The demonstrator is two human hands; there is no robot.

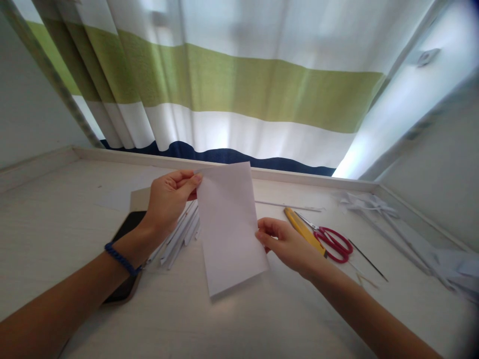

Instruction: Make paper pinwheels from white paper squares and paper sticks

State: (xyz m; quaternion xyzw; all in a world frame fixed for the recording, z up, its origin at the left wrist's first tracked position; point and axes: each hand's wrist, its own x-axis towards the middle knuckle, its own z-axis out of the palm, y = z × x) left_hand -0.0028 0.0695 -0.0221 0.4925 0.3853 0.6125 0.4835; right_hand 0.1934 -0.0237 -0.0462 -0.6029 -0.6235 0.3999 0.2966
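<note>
A white sheet of paper (pixel 232 229) is held up above the white table, its long side roughly upright. My left hand (pixel 170 197) pinches its upper left corner between thumb and fingers. On the right edge, below the middle, my right hand (pixel 280 242) grips the sheet with thumb and fingertips. Behind my left hand and the paper lies a bundle of thin white paper strips (pixel 179 237), partly hidden. A dark phone (pixel 129 289) rests under my left forearm.
Right of the paper lie a yellow cutter (pixel 299 224), red-handled scissors (pixel 333 242) and a thin black stick (pixel 368 259). Paper scraps (pixel 404 239) are heaped at the far right. Flat sheets (pixel 119 192) lie at the back left. A striped curtain (pixel 224 75) hangs behind the raised table edge (pixel 164 160).
</note>
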